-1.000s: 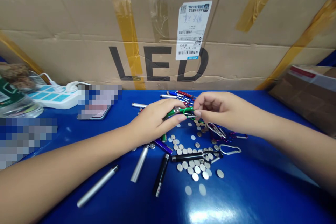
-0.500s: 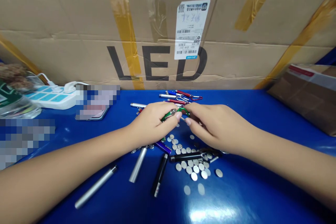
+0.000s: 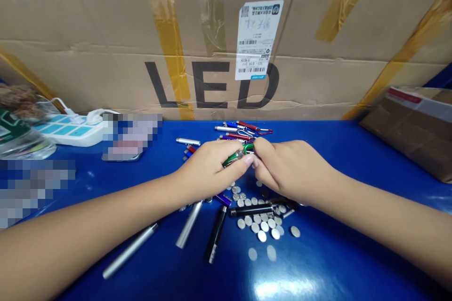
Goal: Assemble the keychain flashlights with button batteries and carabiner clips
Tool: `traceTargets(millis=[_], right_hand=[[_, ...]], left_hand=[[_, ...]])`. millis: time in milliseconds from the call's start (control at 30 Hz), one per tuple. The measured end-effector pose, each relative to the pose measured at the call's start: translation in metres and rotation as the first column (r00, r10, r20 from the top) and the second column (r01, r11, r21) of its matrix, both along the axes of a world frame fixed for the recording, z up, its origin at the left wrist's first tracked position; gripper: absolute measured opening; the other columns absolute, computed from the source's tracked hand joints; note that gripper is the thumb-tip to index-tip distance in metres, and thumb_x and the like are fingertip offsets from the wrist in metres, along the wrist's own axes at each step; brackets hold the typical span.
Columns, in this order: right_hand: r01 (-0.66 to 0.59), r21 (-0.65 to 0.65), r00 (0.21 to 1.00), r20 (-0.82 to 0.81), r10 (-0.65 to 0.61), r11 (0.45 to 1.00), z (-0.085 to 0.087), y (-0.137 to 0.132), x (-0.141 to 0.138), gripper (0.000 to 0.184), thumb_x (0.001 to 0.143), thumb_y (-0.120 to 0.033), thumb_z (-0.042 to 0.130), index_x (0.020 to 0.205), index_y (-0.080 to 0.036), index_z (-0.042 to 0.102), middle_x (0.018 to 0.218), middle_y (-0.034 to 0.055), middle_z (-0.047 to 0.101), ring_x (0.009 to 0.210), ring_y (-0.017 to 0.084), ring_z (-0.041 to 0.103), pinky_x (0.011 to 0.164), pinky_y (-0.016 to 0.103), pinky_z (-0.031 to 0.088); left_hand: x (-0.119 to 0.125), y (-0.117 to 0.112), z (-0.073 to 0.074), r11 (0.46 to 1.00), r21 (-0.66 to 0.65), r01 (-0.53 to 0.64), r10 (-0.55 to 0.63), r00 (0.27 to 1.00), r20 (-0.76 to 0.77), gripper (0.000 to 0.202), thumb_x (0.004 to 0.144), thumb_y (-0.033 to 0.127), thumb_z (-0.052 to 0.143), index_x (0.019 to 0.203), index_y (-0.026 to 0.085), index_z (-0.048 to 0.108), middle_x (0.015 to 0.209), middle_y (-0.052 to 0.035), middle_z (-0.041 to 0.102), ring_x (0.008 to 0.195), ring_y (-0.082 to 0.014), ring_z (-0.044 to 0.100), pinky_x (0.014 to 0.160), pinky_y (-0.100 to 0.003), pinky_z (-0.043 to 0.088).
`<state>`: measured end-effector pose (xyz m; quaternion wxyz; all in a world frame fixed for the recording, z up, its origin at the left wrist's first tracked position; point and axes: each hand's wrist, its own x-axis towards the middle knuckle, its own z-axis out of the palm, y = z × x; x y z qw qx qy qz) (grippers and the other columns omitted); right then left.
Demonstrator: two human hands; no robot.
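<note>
"What's in the left hand [image 3: 208, 165]?"

"A green penlight [image 3: 231, 158], pinched between thumb and fingers, its metal-tipped end pointing across at the other hand. It's up over the middle of the blue tabletop [image 3: 353, 254]."

"And the right hand [image 3: 291, 164]?"

"Right up against the first, fingers curled in and the thumb near the forefinger, at the green clip [image 3: 249, 146] on the penlight's end. Whether they're squeezing it I can't tell; the hand hides its own fingertips."

"What's lying below?"

"A black penlight [image 3: 252, 210], lying across a scatter of silver button cells [image 3: 262, 236]. Left of that there's a purple tube [image 3: 223, 199], a second black tube [image 3: 216, 234] and two silver ones, one of them [image 3: 130, 250] partly under the left forearm."

"Behind the hands?"

"A bunch of red, blue and silver penlights [image 3: 243, 128], in front of the big cardboard box [image 3: 116, 33] marked LED."
</note>
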<state>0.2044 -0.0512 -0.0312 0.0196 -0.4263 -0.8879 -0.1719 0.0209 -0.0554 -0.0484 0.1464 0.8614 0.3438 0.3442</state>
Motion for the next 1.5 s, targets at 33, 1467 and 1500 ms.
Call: traceTargets(millis=[33, 1467, 1500], right_hand=[[0.015, 0.007, 1.0, -0.004, -0.015, 1.0, 0.0, 0.001, 0.0, 0.032, 0.091, -0.033, 0.026, 0.089, -0.015, 0.052, 0.058, 0.0065, 0.062, 0.046, 0.018, 0.053, 0.046, 0.028, 0.012], [-0.159, -0.227, 0.887, -0.459, 0.039, 0.961, -0.014, 0.057, 0.029, 0.035, 0.096, -0.034, 0.034, 0.085, -0.017, 0.063, 0.086, 0.0057, 0.062, 0.08, 0.018, 0.056, 0.073, 0.031, 0.041], [-0.161, -0.196, 0.884, -0.464, 0.053, 0.967, -0.016, 0.059, 0.029, 0.035, 0.096, -0.033, 0.035, 0.087, -0.017, 0.065, 0.087, 0.0067, 0.061, 0.083, 0.018, 0.056, 0.075, 0.032, 0.042]], left_hand=[[-0.001, 0.0, 0.0, 1.0, -0.003, 0.0, 0.0, 1.0, -0.009, 0.028, 0.091, 0.028, 0.046, 0.066, 0.017, 0.04, 0.061, 0.0045, 0.046, 0.056, -0.0092, 0.042, 0.056, -0.023, 0.033], [-0.023, 0.043, 0.001, 0.962, 0.127, -0.241, 0.266, 0.931, -0.249, 0.019, 0.088, 0.018, 0.055, 0.105, 0.016, 0.064, 0.107, -0.0067, 0.068, 0.102, -0.0197, 0.061, 0.092, -0.036, 0.047], [-0.024, 0.045, 0.001, 0.964, 0.13, -0.233, 0.26, 0.929, -0.264, 0.019, 0.088, 0.018, 0.055, 0.104, 0.016, 0.064, 0.105, -0.0069, 0.068, 0.101, -0.0198, 0.062, 0.092, -0.036, 0.048]])
